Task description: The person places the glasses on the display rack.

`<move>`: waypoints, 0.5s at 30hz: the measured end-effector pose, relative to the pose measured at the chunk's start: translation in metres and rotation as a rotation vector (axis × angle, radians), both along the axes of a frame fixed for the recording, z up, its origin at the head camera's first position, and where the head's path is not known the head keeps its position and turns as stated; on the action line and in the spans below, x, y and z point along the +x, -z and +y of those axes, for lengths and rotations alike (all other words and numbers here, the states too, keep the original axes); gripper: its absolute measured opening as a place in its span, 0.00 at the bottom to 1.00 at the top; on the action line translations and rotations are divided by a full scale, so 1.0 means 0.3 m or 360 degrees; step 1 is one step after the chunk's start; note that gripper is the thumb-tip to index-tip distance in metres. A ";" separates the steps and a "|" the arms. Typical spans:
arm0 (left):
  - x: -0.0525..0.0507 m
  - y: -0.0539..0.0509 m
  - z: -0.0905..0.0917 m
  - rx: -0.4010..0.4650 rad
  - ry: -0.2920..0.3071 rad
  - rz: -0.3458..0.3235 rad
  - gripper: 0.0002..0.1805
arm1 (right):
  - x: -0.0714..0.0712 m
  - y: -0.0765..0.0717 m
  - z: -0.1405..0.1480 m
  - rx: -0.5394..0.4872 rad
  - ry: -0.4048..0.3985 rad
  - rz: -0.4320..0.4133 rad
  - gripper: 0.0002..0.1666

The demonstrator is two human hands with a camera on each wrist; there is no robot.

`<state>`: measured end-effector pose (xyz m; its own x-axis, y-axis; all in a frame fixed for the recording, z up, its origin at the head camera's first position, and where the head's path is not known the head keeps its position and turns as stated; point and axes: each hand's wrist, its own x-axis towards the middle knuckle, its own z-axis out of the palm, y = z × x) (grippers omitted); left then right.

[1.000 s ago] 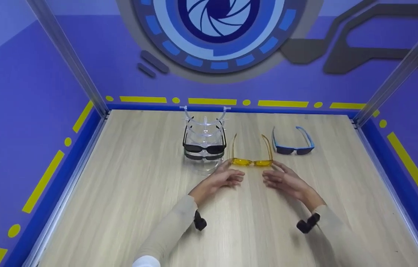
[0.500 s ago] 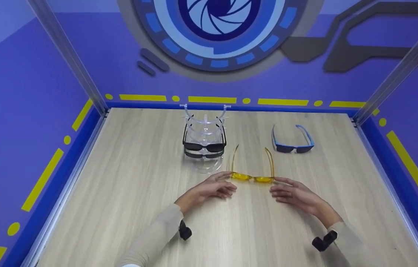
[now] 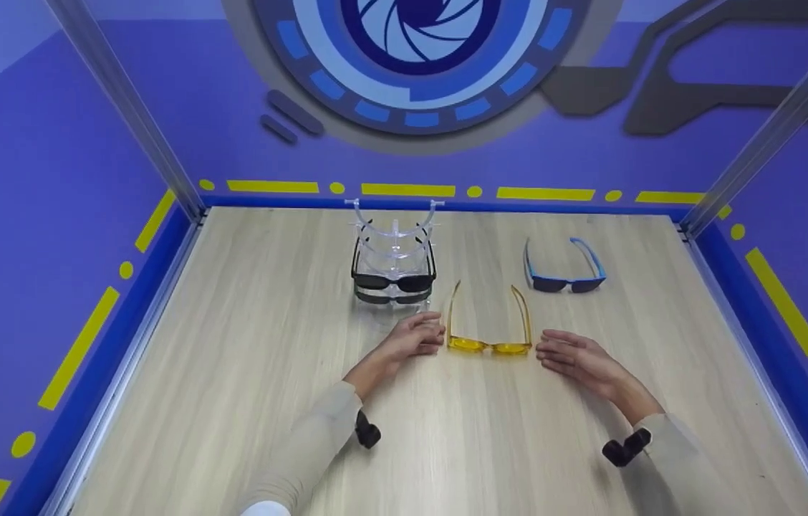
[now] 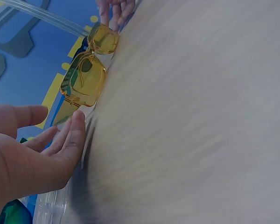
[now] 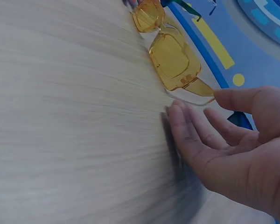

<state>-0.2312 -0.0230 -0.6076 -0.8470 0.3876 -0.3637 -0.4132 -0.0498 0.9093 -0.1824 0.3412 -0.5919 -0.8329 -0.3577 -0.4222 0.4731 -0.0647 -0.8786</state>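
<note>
Yellow-lensed glasses (image 3: 488, 347) rest on the wooden table with both temples unfolded toward the back. On their left side is my left hand (image 3: 410, 340), its fingers relaxed and close to the frame's corner. My right hand (image 3: 582, 362) lies off the other corner, a small gap away, with loose fingers. In the left wrist view, the fingertips stop just short of the yellow glasses (image 4: 84, 79). The right wrist view has the thumb near a temple of the glasses (image 5: 170, 56); whether it touches cannot be told. Neither hand holds anything.
A clear display stand (image 3: 395, 247) behind my left hand bears two pairs of dark sunglasses (image 3: 394, 284), one above the other. Blue-framed sunglasses (image 3: 566, 284) lie unfolded at the back right. Purple-blue panels (image 3: 447, 165) border the table (image 3: 253, 287) at the back and sides.
The yellow glasses came toward me between both hands, then stopped. Since half a second ago, my fingers have come off their corners, the right hand shifting slightly outward and the left slightly forward.
</note>
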 end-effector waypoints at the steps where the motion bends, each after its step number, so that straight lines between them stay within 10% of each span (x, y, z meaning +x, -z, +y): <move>1: -0.004 0.001 0.008 0.0017 -0.0010 -0.0004 0.29 | -0.006 0.003 -0.002 -0.0013 0.0026 -0.0005 0.40; 15: -0.037 0.008 0.076 0.0129 -0.0051 -0.0034 0.32 | -0.045 0.012 -0.069 -0.0038 0.0125 -0.0043 0.41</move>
